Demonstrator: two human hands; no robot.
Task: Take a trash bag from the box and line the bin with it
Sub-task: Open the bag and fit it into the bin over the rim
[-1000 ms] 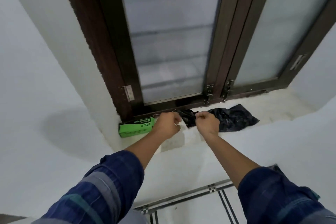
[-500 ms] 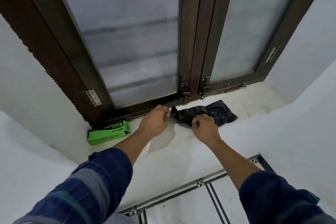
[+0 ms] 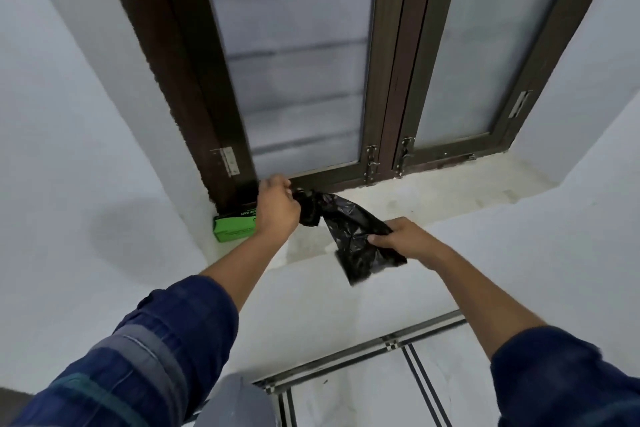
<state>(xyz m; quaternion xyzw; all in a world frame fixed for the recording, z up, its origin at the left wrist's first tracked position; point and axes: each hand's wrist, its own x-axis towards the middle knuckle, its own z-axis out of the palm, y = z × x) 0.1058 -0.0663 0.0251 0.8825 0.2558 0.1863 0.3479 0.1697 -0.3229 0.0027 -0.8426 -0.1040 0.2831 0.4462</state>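
Head view, looking down at a window sill (image 3: 450, 191) under a dark-framed window (image 3: 384, 62) with frosted panes. Left hand (image 3: 277, 208): grip closed on a bunched black wad of bags (image 3: 309, 210), held just above the sill beside the window's lower frame; fingers curled round it, thumb side up. Right hand (image 3: 405, 239): grip closed, pinching a flat black bag (image 3: 353, 236) near its lower part, fingers on the near face. The bag runs taut from the wad down and to the right, its free corner hanging past the sill edge in front of the white wall (image 3: 346, 305). Whether the bag is attached to the wad or already separate cannot be told. Green box (image 3: 233, 227): on the sill at its left end, against the frame corner, partly hidden behind the left wrist; printed text on its top face too small to read. Both forearms bare, blue sleeves (image 3: 166, 340) pushed up near the elbows. Floor (image 3: 363, 392) at bottom: white tiles with a dark striped border. A grey rounded object (image 3: 235, 402) sits at the bottom edge, only its top visible; identity unclear.
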